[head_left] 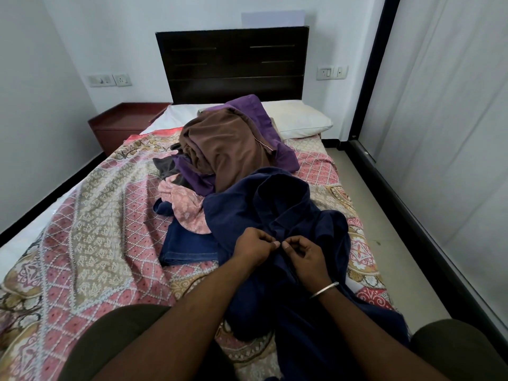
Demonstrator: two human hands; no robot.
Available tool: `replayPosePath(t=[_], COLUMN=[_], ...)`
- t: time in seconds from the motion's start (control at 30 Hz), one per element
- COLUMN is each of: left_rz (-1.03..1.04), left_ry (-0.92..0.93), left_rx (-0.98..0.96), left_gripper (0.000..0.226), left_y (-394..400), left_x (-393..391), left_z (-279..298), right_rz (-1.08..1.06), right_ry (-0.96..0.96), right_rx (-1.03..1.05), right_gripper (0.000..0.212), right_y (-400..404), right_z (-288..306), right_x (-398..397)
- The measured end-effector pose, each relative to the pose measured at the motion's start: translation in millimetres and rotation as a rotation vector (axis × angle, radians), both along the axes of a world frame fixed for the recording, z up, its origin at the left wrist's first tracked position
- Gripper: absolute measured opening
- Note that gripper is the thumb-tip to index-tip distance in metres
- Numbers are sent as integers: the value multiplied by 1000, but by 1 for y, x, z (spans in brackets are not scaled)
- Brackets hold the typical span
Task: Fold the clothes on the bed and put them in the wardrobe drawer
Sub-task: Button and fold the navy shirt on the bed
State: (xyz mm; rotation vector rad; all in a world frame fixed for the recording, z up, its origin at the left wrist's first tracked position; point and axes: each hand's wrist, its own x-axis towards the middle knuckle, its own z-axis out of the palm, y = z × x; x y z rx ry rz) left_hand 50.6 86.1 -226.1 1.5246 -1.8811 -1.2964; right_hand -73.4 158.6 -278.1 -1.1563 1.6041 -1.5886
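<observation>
left hand [254, 244] and right hand [303, 253] both pinch navy shirt [275, 204] placket; risk: loose fabric slips, bunching the fold.

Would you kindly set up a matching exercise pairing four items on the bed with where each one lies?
Things:
1. navy shirt
2. brown garment
3. jeans
4. pillow

Places:
A. at the headboard end
B. on top of the clothes pile
C. pinched by both the left hand and the right hand
D. flat, left of the hands

Pairs: 1-C, 2-B, 3-D, 4-A
</observation>
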Motion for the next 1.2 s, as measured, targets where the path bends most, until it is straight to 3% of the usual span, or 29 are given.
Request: replayPosePath(t=[0.27,0.5,0.7,0.97,1.2], left_rz=[-41,16,150,99,108], left_ry=[-92,-20,228,99,92], left_rx=[-18,-40,143,128,135], left_gripper=[30,18,14,12,11], left_y=[-1,1,0,1,2], left_x=[-6,-3,-1,-8,-8], left_z=[-3,-4,-5,-4,-6], right_rz=[-55,-41,-15,-23,-39], right_ry=[49,50,27,7,-3], right_rx=[31,0,-65,-69,-43], right_gripper=[19,17,21,22,19], right_y=[-2,3,8,9,7], right_z=[-3,-3,3,0,-2], right_x=[2,3,3,3,4])
